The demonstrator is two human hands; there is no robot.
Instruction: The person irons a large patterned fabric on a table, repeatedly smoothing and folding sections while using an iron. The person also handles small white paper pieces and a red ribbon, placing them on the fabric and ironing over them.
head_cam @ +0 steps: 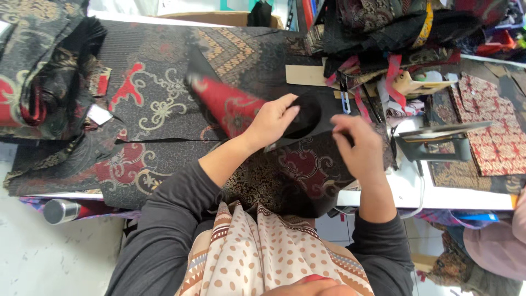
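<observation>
My left hand (pixel 272 120) grips a black fabric piece (pixel 312 112) with a curved cut-out, fingers curled over its left edge. My right hand (pixel 357 147) pinches the same black piece at its right lower edge. Just left of my left hand a blurred red and gold patterned strip (pixel 222 101) sticks up at an angle. Under both hands lies dark brocade cloth (pixel 298 175) with red and gold scrollwork, spread on the table toward my body.
Large patterned fabric panels (pixel 148 98) cover the table's left half. A heap of dark cloth (pixel 38 71) sits far left, another pile (pixel 383 27) at the back right. A sewing machine part (pixel 433 142) and red patterned pieces (pixel 493 131) lie right. A metal flask (pixel 60 211) sits below the table edge.
</observation>
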